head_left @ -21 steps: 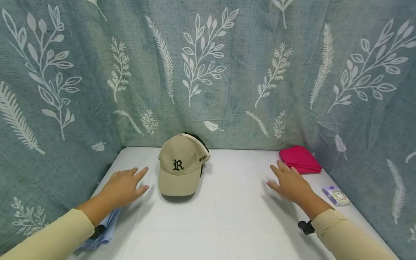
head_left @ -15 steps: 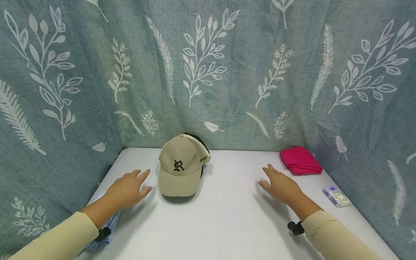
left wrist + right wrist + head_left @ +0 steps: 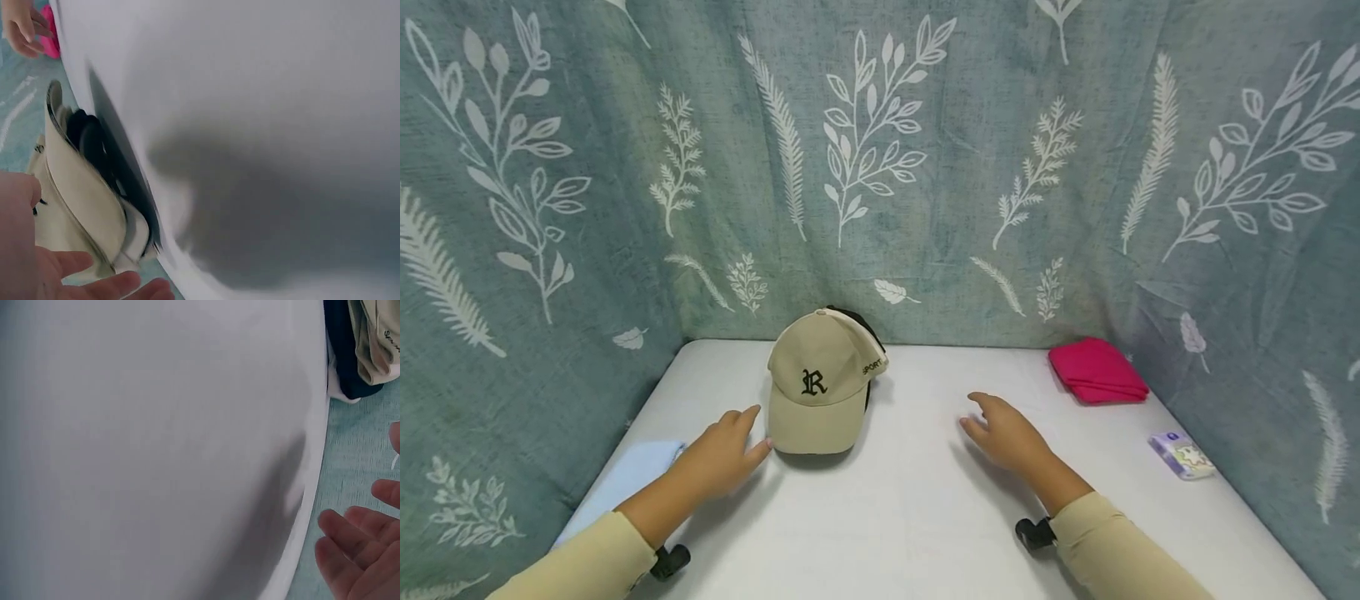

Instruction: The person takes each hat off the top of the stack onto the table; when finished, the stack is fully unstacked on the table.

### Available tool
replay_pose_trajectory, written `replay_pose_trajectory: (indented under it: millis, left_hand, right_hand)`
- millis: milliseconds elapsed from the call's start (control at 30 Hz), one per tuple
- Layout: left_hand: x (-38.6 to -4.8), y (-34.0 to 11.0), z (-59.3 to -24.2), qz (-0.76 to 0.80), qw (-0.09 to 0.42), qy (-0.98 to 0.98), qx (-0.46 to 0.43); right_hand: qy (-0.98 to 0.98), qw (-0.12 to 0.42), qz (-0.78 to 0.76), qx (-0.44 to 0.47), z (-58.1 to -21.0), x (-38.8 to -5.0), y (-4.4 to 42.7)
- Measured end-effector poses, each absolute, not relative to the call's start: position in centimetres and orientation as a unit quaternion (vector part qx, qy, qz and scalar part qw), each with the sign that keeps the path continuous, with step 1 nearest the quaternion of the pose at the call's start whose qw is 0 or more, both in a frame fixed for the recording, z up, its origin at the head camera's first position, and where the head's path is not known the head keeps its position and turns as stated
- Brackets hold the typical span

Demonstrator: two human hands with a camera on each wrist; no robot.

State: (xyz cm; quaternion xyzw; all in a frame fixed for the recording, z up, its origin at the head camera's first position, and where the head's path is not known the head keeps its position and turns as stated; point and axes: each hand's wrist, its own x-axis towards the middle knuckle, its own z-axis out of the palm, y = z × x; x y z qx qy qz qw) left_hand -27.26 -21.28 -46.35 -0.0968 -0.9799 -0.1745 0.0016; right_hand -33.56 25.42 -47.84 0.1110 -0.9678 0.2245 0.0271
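Observation:
A beige baseball cap (image 3: 817,383) with a dark letter R on its front sits at the back of the white table, left of the middle. Something black shows behind it. My left hand (image 3: 718,458) hovers by the left side of the brim, fingers spread, holding nothing; in the left wrist view its fingers (image 3: 106,284) lie near the cap (image 3: 87,187), and contact cannot be told. To the right of the cap, well apart from it, my right hand (image 3: 1009,435) hangs over the table with relaxed fingers and nothing in them.
A folded red cloth (image 3: 1097,372) lies at the back right corner. In front of it is a small purple-and-white packet (image 3: 1182,455). Light blue fabric (image 3: 628,479) lies at the left edge, partly behind my left arm. Leaf-patterned curtains (image 3: 880,183) enclose the table on three sides.
Both hands have moved inward: the left hand rightward toward the cap's brim, the right hand leftward away from the red cloth. More of the blue fabric shows. The cap stays put.

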Motion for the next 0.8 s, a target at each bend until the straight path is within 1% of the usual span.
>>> replay_pose_trajectory:
  millis: [133, 467, 600, 800]
  left_hand:
    - [-27.1, -20.2, -46.7, -0.21, 0.003, -0.974, -0.088]
    - [-27.3, -18.6, -48.1, -0.299, 0.032, -0.953, -0.044]
    - [-27.4, -18.2, -48.2, -0.342, 0.023, -0.939, -0.029]
    - [-27.4, -17.3, -47.7, -0.401, 0.0, -0.916, 0.034]
  right_hand:
    - [-0.952, 0.014, 0.294, 0.089, -48.2, -34.0, 24.0]
    - [-0.916, 0.019, 0.398, 0.044, -49.4, -34.2, 20.2]
    - [-0.901, 0.01, 0.433, 0.031, -49.6, -34.5, 19.0]
    - [-0.816, -0.025, 0.577, -0.002, -49.8, -35.1, 17.1]
